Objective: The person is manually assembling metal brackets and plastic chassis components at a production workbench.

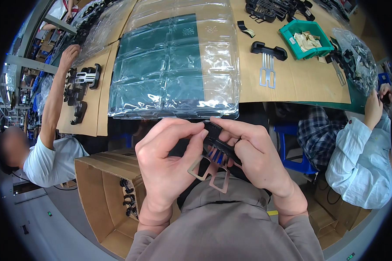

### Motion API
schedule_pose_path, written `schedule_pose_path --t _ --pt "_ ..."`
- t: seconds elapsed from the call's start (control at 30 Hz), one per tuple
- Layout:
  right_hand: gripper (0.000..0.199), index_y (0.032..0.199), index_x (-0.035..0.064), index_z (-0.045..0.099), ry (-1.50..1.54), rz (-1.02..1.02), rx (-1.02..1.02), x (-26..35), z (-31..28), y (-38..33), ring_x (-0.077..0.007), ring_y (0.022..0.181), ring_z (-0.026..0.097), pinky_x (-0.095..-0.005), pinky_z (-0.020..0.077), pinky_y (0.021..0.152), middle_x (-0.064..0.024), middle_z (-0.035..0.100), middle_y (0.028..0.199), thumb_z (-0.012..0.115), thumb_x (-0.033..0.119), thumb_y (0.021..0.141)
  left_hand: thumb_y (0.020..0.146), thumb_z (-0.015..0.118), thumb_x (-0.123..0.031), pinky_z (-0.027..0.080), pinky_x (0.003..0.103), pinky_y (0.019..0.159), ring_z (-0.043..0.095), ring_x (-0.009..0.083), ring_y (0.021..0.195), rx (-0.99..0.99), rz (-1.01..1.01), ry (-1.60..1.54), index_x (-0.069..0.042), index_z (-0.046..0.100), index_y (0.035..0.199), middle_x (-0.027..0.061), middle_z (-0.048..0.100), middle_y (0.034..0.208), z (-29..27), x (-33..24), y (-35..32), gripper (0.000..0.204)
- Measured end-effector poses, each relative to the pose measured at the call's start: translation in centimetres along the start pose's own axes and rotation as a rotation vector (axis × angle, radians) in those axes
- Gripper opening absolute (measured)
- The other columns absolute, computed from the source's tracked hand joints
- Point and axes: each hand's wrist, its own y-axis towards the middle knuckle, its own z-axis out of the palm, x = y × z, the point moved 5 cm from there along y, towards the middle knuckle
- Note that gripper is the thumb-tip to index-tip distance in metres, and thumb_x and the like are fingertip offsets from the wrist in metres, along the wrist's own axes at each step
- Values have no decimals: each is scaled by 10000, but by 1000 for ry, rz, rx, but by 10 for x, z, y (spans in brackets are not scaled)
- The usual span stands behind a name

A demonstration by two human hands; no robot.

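Observation:
Close in front of my body, both hands hold one black plastic part with flat, slotted metal prongs (221, 182) that hang down toward my lap. My left hand (166, 150) pinches the part's upper end between thumb and forefinger. My right hand (259, 152) is closed round its other side, with the forefinger stretched along the top. The fingers hide much of the black body. Just beyond the hands is the near edge of a clear plastic blister tray (161, 78) on the table. A similar black part with two metal prongs (269, 54) lies right of the tray.
A green bin (305, 39) of small pale pieces stands at the far right. More black parts (80, 82) lie at left. An open cardboard box (104, 195) with black parts stands left of my lap. People sit on both sides; one arm (52, 104) reaches across the left.

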Motion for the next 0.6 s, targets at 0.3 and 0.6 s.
schedule_pose_path --t 0.3,0.6 --pt "584 1335 -81 661 -22 -8 13 0 2 3 -130 712 523 -218 407 616 -107 656 933 372 -54 829 747 759 120 444 228 666 586 131 747 -17 19 51 31 781 903 70 713 887 1 -1 -1 181" --pt "603 1330 -102 655 -4 0 3 1 4 3 -135 723 512 -218 401 639 -114 667 903 364 -41 805 765 741 125 490 249 610 609 157 693 -9 118 105 26 769 922 80 714 893 0 0 1 188"
